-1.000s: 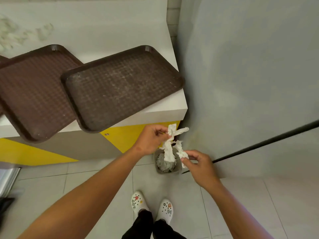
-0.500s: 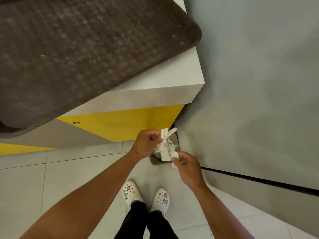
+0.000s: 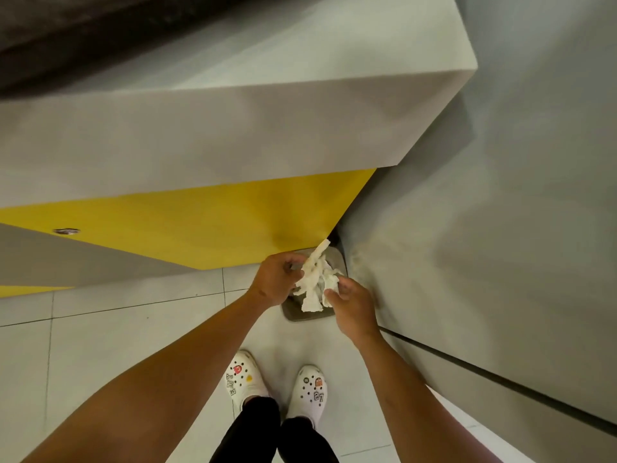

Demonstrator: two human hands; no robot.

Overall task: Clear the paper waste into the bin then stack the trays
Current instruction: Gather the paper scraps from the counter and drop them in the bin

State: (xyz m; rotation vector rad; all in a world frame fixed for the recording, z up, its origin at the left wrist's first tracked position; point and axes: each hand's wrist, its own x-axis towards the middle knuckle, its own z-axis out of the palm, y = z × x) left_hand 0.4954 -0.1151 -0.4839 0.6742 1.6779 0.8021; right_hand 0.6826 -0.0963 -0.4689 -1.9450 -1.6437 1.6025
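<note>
Head cam looked straight down: left hand and right hand both pinched a wad of paper, held right above the bin on the floor beside the yellow counter. One tray showed, blurry, up on the countertop, top left.

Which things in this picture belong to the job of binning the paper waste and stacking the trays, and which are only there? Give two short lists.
Part of the job:
left hand, gripping the paper
right hand, gripping the paper
crumpled paper waste, held over the bin
bin, on the floor
tray, on the counter

Only there:
counter
yellow panel
white clogs
wall
</note>
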